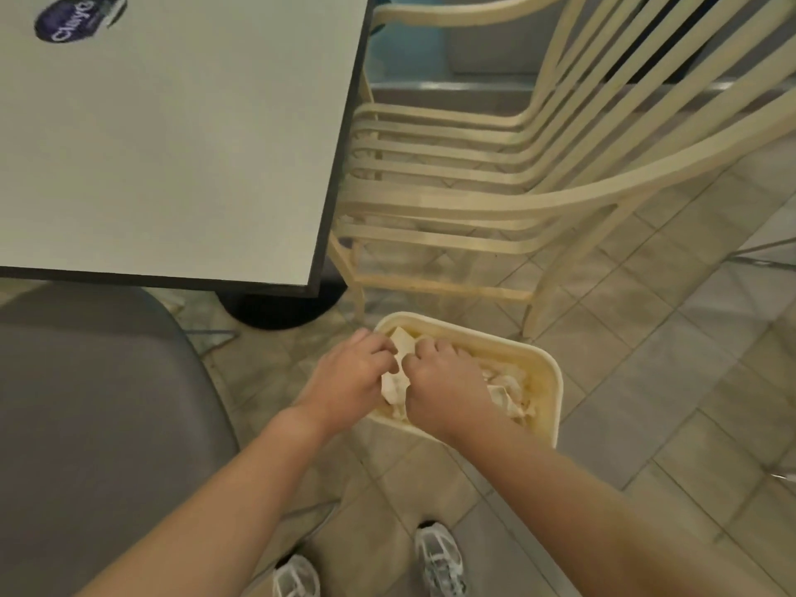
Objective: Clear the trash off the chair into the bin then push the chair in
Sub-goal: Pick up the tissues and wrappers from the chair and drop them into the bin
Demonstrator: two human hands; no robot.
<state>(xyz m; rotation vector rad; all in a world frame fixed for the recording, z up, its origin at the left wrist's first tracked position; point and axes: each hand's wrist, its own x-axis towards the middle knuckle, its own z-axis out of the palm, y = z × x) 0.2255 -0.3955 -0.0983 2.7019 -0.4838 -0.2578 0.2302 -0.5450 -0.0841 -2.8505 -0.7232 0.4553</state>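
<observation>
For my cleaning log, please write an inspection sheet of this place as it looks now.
Surface: tiled floor; white table at left.
Job's things: cream bin on the floor, crumpled paper inside; slatted chair beside the table, seat bare where visible.
Clutter: blue-labelled item on the table's far corner.
Hands: left hand and right hand both hold paper over the bin.
Cables: nothing seen.
Surroundings: grey chair at left; the person's shoes below.
</observation>
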